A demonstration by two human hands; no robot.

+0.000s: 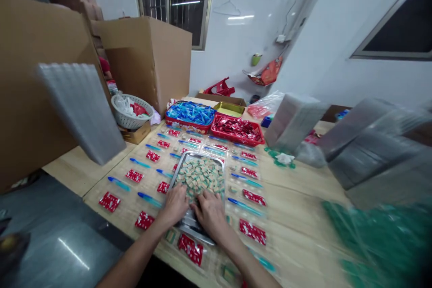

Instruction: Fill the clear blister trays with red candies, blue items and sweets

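A metal tray [221, 166] full of small cream-and-green square pieces [199, 173], like little erasers, lies in front of me. My left hand [176, 203] is over the tray's near left part, its fingers curled closed. Beside it, my right hand [209, 210] reaches into the near part, fingers bent down and drawn together among the squares. Whatever either set of fingertips holds is hidden. Around and under the tray are clear plastic blister trays [232, 189] with red dotted packets [252, 231] and blue pens [150, 199]; some also hold squares.
Beyond stand a basket of blue pens [191, 112] and a red basket of packets [238, 128]. Stacks of clear blister trays [292, 121] rise at the right, another stack [81, 112] at the left. Green plastic [378, 234] lies near right. Large cardboard boxes [145, 58] border the left.
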